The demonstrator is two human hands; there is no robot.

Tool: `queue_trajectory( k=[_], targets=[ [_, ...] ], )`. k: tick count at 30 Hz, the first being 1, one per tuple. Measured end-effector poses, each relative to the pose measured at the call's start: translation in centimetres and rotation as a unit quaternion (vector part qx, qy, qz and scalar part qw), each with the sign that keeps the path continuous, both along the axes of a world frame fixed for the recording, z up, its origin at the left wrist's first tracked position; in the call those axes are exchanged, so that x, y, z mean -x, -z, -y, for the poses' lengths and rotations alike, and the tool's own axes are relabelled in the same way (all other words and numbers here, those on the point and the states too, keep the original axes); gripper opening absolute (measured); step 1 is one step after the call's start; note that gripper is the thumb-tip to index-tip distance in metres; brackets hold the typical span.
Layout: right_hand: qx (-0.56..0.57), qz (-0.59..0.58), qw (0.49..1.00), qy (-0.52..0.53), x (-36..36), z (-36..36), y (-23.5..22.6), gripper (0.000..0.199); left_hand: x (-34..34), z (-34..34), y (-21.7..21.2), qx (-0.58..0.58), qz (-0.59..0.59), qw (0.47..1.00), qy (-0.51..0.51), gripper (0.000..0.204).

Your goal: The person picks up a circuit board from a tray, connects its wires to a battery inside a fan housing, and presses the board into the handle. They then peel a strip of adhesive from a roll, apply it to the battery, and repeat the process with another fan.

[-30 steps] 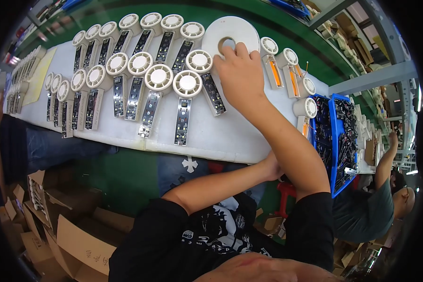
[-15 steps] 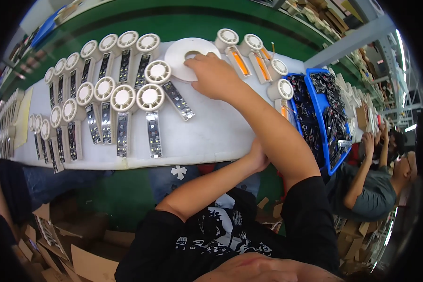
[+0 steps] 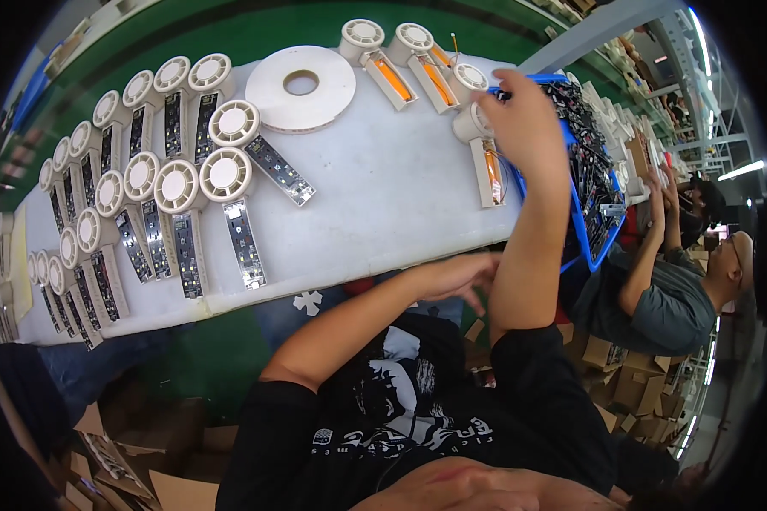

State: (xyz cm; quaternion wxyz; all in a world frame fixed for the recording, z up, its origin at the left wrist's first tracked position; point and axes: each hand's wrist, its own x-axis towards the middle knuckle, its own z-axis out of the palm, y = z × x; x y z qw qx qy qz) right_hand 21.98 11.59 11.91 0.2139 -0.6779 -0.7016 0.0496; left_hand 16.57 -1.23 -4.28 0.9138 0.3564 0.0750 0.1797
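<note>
Fingers (image 3: 504, 79) of the right hand (image 3: 528, 119) are partly spread, a gap showing between two of them, over the nearest orange-strip unit (image 3: 488, 175) at the right of the worktop (image 3: 375, 187); blur and the hand itself leave me unable to tell whether they touch or pinch anything. Below, the left hand (image 3: 464, 277) hangs at the front edge with loose, parted fingers, partly behind the right forearm. Four white round-headed units with orange strips stand there, one largely hidden by its neighbour and the hand. Left of them lies one white roll (image 3: 273, 102), then about seventeen similar units with dark boards (image 3: 245, 243) in two rows. Half a second ago the right hand lay on the roll and the left fingers were hidden; now the roll is uncovered and the units keep their arrangement. Blue-rimmed trays (image 3: 586, 243) of dark parts run partly behind the right forearm, their contents too tangled to count. More units at the far left edge are blurred and cut off.
</note>
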Motion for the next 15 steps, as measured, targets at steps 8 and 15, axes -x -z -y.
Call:
queue_trajectory(
  k=[8,15],
  targets=[
    [0.012,0.101,0.995,-0.017,-2.1,1.4,5.0,0.061,1.6,5.4,3.4,-0.352,-0.161,0.915,0.109,0.034],
    [0.007,0.048,0.986,-0.157,4.1,6.2,4.9,0.058,9.2,2.6,-6.0,-0.332,0.020,0.941,-0.065,0.008]
  ],
)
